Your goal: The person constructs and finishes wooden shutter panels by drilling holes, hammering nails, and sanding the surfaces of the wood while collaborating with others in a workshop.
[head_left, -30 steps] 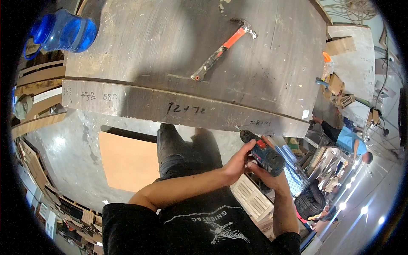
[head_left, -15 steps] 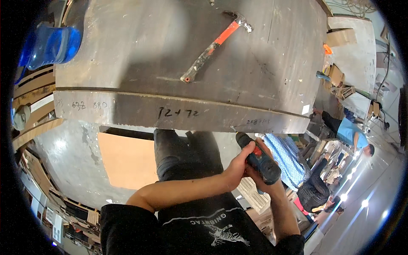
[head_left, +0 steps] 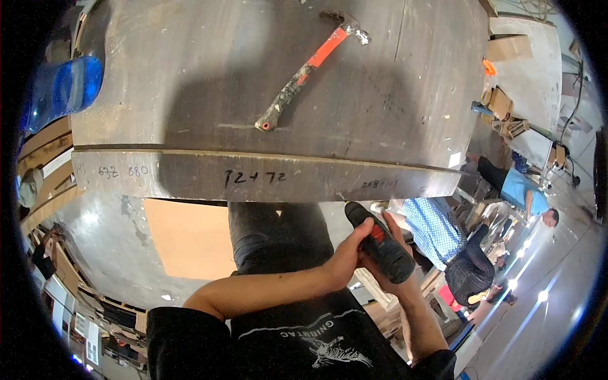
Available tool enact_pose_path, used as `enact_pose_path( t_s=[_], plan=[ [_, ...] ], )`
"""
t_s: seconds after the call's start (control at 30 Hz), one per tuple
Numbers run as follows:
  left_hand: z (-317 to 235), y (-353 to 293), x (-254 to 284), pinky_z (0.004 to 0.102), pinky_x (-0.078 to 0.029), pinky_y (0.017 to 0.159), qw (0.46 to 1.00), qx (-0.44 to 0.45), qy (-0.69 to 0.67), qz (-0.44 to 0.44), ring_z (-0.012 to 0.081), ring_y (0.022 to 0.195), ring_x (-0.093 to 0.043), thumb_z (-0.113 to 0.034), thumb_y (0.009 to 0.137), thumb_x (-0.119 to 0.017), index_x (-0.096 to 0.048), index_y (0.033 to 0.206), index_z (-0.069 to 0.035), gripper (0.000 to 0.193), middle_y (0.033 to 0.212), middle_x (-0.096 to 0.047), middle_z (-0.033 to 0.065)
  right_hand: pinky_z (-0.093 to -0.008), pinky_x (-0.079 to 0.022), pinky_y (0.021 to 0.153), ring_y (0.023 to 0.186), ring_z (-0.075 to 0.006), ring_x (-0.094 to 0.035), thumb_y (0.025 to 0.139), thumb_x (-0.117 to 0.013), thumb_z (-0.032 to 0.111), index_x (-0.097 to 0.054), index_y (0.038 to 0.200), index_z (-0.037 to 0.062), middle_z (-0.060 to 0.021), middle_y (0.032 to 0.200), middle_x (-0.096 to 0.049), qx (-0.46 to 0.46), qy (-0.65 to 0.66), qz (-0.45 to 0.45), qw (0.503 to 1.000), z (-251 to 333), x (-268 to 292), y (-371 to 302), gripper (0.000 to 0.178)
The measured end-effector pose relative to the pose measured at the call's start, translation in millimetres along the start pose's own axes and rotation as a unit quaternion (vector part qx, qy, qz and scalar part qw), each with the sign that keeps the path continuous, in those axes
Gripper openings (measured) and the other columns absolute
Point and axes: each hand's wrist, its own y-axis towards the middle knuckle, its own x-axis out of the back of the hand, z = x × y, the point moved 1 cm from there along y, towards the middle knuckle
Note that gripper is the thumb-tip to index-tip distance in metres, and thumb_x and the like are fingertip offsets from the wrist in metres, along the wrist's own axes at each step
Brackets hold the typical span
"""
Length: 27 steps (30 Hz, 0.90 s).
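I hold a dark cordless drill point(head_left: 387, 253) with a red switch between both hands, in front of the workbench's front edge. My left hand point(head_left: 347, 254) is closed against the drill's left side, its thumb along the body. My right hand point(head_left: 387, 278) wraps the drill from below and the right, its fingers partly hidden behind the tool. The drill's nose points up toward the lower edge of a board with handwritten marks point(head_left: 316, 183). Any bit at the tip is too small to make out. A claw hammer point(head_left: 301, 79) with an orange, dirt-stained handle lies on the worktop point(head_left: 209, 63).
At the far left stands a blue water jug point(head_left: 79, 82). Below the board, an orange-tan sheet point(head_left: 187, 240) lies on the grey floor. Right of me are a person in blue-checked clothing point(head_left: 434, 228) and, farther off, another in a light-blue shirt point(head_left: 524, 193). Cardboard boxes point(head_left: 500, 101) sit at right.
My view has shifted slightly, so the hammer and jug appear farther left and the board's edge lower. Both hands keep their grip on the drill, which has moved little.
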Motion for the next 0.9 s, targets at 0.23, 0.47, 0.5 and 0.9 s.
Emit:
enact_pose_path(
  t_s=[0.23,0.47,0.5,0.9],
  plan=[
    [8.7,10.4,19.5,0.0547,-0.040,0.104,0.997,-0.022,0.039,-0.070,0.0266,0.129,-0.045,-0.060,0.099,-0.040,-0.051,0.131,-0.008,0.062,0.133,-0.052,0.0099,-0.0369,-0.054,0.084,0.098,-0.0245,-0.069,0.081,-0.081,0.023,-0.058,0.130,0.0042,-0.0158,0.110,-0.070,-0.118,0.038,0.020,0.992,-13.8,-9.5,-15.3,0.058],
    [-4.6,-10.7,-2.8,0.0479,-0.047,0.094,1.000,0.006,0.018,0.012,0.0252,0.113,-0.056,-0.070,0.093,-0.040,-0.055,0.120,-0.009,0.069,0.120,-0.059,0.0105,-0.0366,-0.054,0.085,0.102,-0.0262,-0.069,0.076,-0.084,0.026,-0.057,0.129,0.0012,-0.0187,0.112,-0.070,-0.087,-0.002,0.026,0.996,1.6,-2.4,-9.4,0.065],
    [-6.2,-12.1,-5.2,0.0479,-0.047,0.094,1.000,0.005,0.018,0.013,0.0252,0.113,-0.056,-0.070,0.093,-0.040,-0.055,0.120,-0.009,0.069,0.120,-0.059,0.0105,-0.0373,-0.054,0.086,0.103,-0.0276,-0.069,0.076,-0.084,0.027,-0.052,0.135,0.0035,-0.0186,0.112,-0.070,-0.082,-0.007,0.033,0.996,-2.0,-1.3,-9.5,0.071],
    [-7.6,-1.5,-9.2,0.0447,-0.054,0.083,0.998,0.035,0.036,-0.037,0.0261,0.100,-0.063,-0.064,0.096,-0.040,-0.055,0.112,-0.008,0.061,0.108,-0.061,0.0098,-0.0393,-0.050,0.097,0.117,-0.0303,-0.063,0.076,-0.083,0.021,-0.025,0.153,0.0127,-0.0194,0.130,-0.061,-0.018,0.032,0.019,0.999,-4.3,-2.7,2.7,0.097]
  ],
)
